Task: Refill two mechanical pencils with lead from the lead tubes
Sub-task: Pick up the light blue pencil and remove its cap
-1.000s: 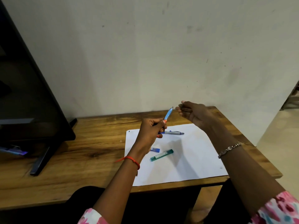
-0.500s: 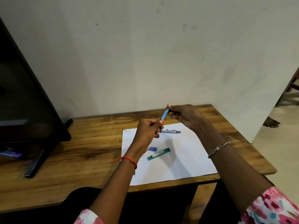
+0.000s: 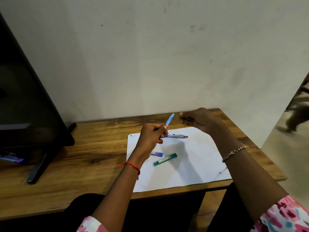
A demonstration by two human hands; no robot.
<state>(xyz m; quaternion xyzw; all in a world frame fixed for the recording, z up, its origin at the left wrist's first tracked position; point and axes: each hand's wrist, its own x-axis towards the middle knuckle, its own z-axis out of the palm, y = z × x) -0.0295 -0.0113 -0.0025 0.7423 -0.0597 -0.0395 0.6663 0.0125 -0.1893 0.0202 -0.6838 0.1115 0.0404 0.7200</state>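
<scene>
A blue pencil is gripped in the left hand, tilted up-right toward the nearby right hand, blurred, seemingly pinched shut.

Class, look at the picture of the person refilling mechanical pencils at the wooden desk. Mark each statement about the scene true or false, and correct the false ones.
1. The left hand holds a blue pencil that points up and away. True.
2. The silver pencil lies on the bare wood. False: it lies on the white paper.
3. The green lead tube lies on the paper, untouched by either hand. True.
4. The right hand grips the blue pencil's top end. False: it is raised beside the pencil, apart from it.
5. A red thread circles the right wrist. False: it is on the left wrist; the right wears a bracelet.
</scene>
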